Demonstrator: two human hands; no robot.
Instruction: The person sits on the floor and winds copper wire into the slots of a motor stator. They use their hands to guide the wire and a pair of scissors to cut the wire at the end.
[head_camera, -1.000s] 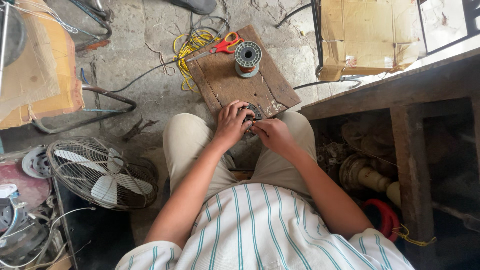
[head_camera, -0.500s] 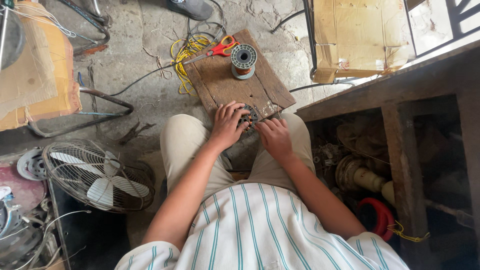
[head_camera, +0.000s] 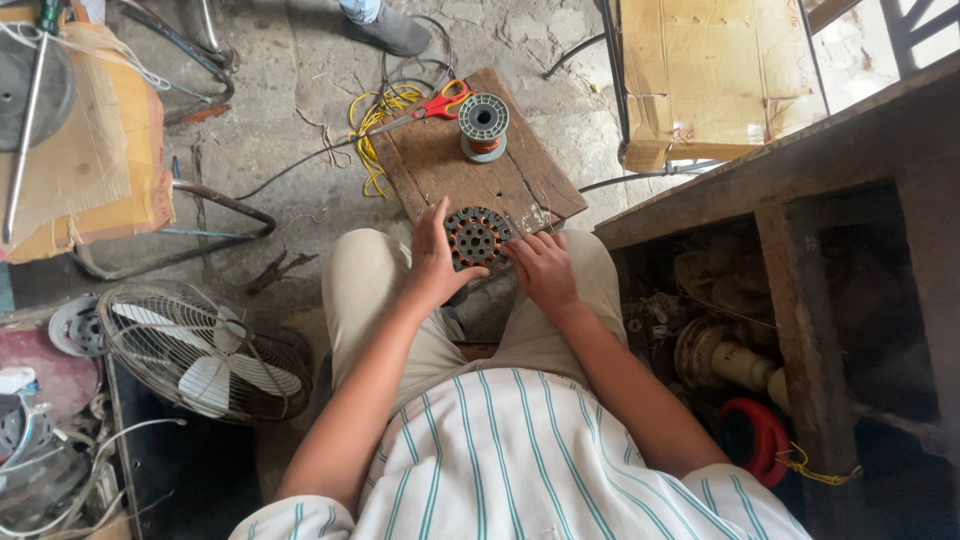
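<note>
A rough grey concrete floor (head_camera: 290, 140), cracked and dusty, spreads ahead of the hands under soft daylight. Beyond the hands lies a worn brown wooden board (head_camera: 440, 165). To the right of the hands stands a dark, weathered wooden workbench (head_camera: 800, 140) with a shadowed shelf space beneath it, and beyond it leans a flattened tan cardboard box (head_camera: 700, 70). Left of the hands, nearer the body, sits a round wire-caged floor fan (head_camera: 205, 350) with white blades
</note>
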